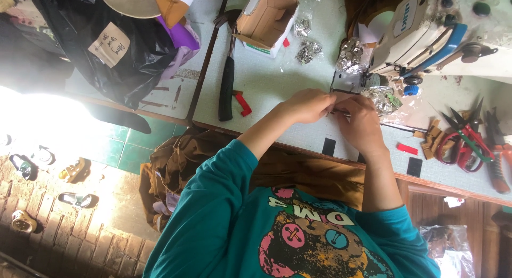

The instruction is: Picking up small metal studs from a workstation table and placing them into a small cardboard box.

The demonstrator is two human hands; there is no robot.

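My left hand (308, 105) and my right hand (362, 123) meet fingertip to fingertip over the pale green table (277, 81), just in front of the white and blue sewing machine (421, 33). Both pinch a small thin metal piece (337, 112), mostly hidden by the fingers. A clear bag of shiny metal bits (385, 99) lies right behind my right hand. Brown fabric (298, 171) is bunched on my lap below the table edge.
A black-handled hammer (226, 86) and a red clip (242, 103) lie left of my hands. An open cardboard box (266, 17) and bags of metal parts (308, 51) sit further back. Red-handled scissors (464, 142), orange pliers (498, 158) and small black patches (329, 146) lie right.
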